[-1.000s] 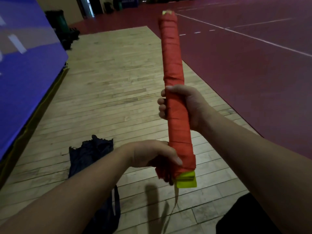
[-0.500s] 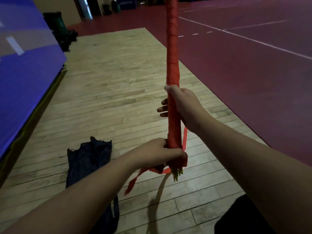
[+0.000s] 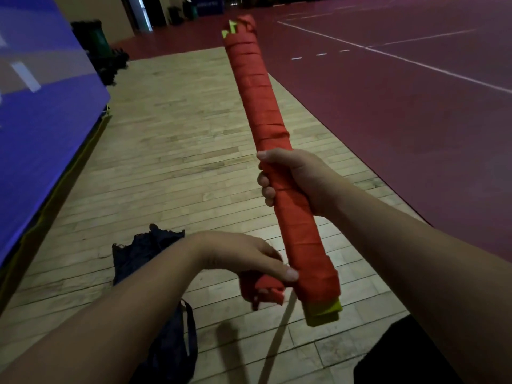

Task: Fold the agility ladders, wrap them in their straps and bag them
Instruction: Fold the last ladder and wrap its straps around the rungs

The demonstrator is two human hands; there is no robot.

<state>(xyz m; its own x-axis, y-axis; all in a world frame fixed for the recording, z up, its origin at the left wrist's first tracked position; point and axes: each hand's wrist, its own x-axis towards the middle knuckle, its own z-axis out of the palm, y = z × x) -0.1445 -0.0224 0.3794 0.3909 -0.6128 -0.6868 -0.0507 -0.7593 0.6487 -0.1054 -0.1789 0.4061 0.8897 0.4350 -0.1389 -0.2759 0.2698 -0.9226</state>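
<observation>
Because the long, red-orange, strap-wrapped agility-ladder bundle (image 3: 260, 106) is bound tightly along its whole length, it is judged to be stiff as a rod and fairly light, and its woven skin is expected to give a sure, non-slippery hold. A grasp around the middle is judged best for balance, since only the loose red-orange strap tail (image 3: 266, 291) is soft and liable to unwind if released.

The bundle is held in the air, tilted, with its near end low and its far end raised and leaning left. It is clasped just below the middle by the right hand (image 3: 296, 178), whose fingers are curled fully round it. The bunched strap tail is gripped by the left hand (image 3: 243, 259) just left of the near end, and the thumb tip is laid against the wrapping. Flat yellow-green rung ends (image 3: 324, 311) are seen protruding below the wrap. A dark navy cloth bag (image 3: 144, 253) lies on the pale wooden plank floor (image 3: 180, 162) at near left, apart from both hands.
</observation>
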